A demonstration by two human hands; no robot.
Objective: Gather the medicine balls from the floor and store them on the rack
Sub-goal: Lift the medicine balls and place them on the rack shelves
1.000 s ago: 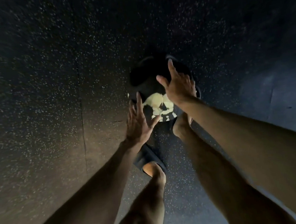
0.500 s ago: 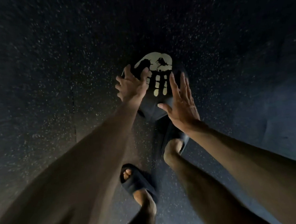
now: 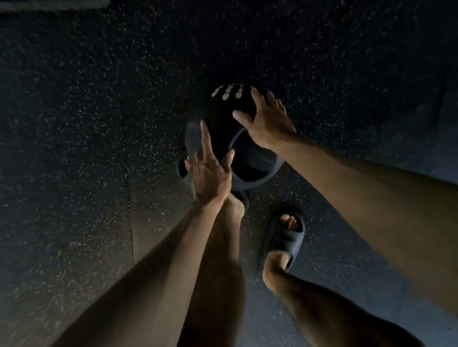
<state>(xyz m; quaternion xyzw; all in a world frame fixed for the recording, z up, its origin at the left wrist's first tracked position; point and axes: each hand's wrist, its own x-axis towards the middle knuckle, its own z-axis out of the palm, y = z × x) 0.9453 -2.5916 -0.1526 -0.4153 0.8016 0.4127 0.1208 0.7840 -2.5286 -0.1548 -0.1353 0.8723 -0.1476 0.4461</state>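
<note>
Nearest, two sandalled feet stand on the speckled rubber floor. Beyond them the left hand, fingers spread, presses the near-left side of the black medicine ball; the right hand lies open over its top right. Cup both palms lower before lifting, so it cannot roll away.

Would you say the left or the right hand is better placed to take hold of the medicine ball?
Right. The right hand lies spread on the medicine ball; the left hand is open at its near edge.
</note>
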